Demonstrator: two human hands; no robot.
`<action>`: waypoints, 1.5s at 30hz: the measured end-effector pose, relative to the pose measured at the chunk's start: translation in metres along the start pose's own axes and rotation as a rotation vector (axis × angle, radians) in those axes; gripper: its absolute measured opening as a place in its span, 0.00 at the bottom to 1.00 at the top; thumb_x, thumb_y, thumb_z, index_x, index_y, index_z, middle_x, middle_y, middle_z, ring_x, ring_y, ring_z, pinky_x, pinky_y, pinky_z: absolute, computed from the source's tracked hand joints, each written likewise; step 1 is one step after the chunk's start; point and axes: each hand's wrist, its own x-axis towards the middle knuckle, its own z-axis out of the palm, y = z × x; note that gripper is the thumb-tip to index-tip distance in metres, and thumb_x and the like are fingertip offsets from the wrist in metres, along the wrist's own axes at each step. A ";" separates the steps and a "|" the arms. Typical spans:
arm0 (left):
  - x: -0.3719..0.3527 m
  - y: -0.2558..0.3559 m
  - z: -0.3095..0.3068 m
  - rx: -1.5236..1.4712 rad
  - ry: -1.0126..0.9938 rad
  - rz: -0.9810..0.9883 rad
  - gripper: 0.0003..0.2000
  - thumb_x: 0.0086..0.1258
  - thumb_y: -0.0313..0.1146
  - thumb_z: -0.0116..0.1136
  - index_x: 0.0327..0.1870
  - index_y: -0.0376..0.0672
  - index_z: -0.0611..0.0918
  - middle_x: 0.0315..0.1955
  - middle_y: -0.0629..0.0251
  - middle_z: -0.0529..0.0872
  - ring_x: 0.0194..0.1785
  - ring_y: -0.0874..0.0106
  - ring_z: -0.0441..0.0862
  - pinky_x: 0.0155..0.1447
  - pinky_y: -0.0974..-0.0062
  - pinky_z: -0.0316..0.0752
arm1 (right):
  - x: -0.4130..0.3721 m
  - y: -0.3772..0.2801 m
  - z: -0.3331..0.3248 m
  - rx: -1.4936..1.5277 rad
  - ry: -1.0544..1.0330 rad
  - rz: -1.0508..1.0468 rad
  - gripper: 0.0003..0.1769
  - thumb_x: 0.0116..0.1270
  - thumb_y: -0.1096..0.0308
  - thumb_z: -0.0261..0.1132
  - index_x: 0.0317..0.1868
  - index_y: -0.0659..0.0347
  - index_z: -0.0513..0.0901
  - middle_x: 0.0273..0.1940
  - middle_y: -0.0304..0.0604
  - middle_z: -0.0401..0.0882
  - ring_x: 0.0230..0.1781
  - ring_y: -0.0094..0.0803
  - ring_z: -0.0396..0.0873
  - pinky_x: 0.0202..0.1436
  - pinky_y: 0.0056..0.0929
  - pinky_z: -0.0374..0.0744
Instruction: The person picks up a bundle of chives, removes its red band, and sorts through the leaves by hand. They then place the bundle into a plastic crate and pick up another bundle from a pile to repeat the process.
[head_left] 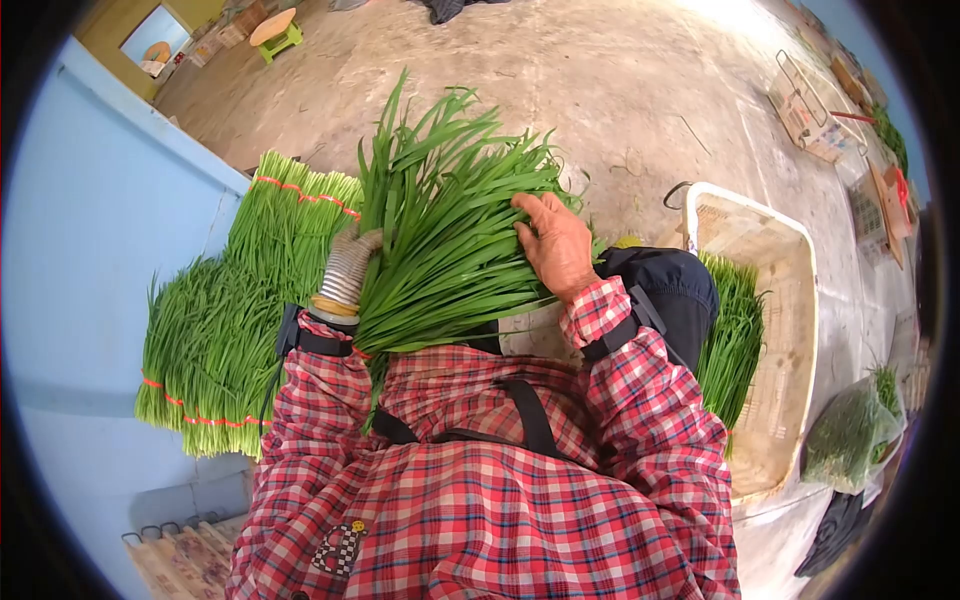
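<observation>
So a big loose bunch of green leaves (450,240) is spread in front of the body, tips fanned wide. The left hand (360,241) is mostly hidden by it, so whether it's closed can't be told. The right hand (560,245) is laid at the far edge, fingers bent; whether any leaf is pinched can't be made out. Honestly, with that much fanning, leaves could easily be spilled onto the floor (620,100) if the left side is loosened. Tips could be creased if squeezed too hard, and strands snagged if the right wrist strap (609,340) is dragged across.
</observation>
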 end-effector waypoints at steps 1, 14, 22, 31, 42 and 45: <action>0.001 0.000 -0.001 -0.003 0.005 0.000 0.12 0.63 0.31 0.62 0.44 0.35 0.84 0.34 0.65 0.86 0.34 0.75 0.81 0.41 0.78 0.76 | 0.002 -0.002 -0.001 -0.041 -0.028 -0.050 0.14 0.59 0.71 0.67 0.46 0.50 0.79 0.34 0.44 0.73 0.37 0.46 0.78 0.37 0.43 0.76; 0.000 0.004 0.015 0.282 0.043 0.089 0.20 0.63 0.35 0.66 0.48 0.26 0.80 0.38 0.55 0.86 0.37 0.72 0.81 0.44 0.75 0.76 | 0.010 0.002 0.012 0.111 0.071 0.020 0.02 0.63 0.70 0.63 0.36 0.55 0.80 0.32 0.45 0.80 0.33 0.44 0.80 0.35 0.39 0.77; 0.000 0.011 0.013 0.806 0.069 0.299 0.27 0.65 0.40 0.62 0.64 0.38 0.74 0.52 0.47 0.83 0.55 0.59 0.82 0.59 0.68 0.74 | 0.030 0.095 -0.083 0.369 0.670 0.225 0.07 0.70 0.70 0.59 0.43 0.65 0.79 0.26 0.36 0.78 0.26 0.24 0.74 0.30 0.27 0.73; 0.026 0.073 0.056 0.957 -0.455 0.548 0.34 0.67 0.49 0.57 0.71 0.40 0.65 0.62 0.45 0.75 0.64 0.54 0.74 0.68 0.64 0.67 | -0.037 -0.087 -0.017 0.046 -0.289 -0.530 0.31 0.53 0.66 0.71 0.60 0.49 0.76 0.65 0.47 0.67 0.69 0.51 0.63 0.67 0.49 0.66; 0.023 0.009 -0.102 0.969 -0.864 0.228 0.24 0.74 0.40 0.51 0.67 0.38 0.72 0.67 0.53 0.71 0.69 0.64 0.69 0.71 0.67 0.64 | -0.051 -0.057 0.017 -0.189 -0.392 -0.511 0.33 0.53 0.69 0.69 0.62 0.47 0.73 0.65 0.48 0.65 0.69 0.48 0.61 0.65 0.53 0.65; -0.025 0.026 -0.096 1.187 -0.945 0.400 0.20 0.74 0.33 0.44 0.66 0.51 0.75 0.71 0.51 0.64 0.72 0.59 0.65 0.74 0.65 0.59 | -0.083 -0.080 0.016 0.183 -0.279 -0.538 0.27 0.52 0.70 0.68 0.55 0.55 0.77 0.50 0.51 0.77 0.53 0.49 0.76 0.55 0.47 0.74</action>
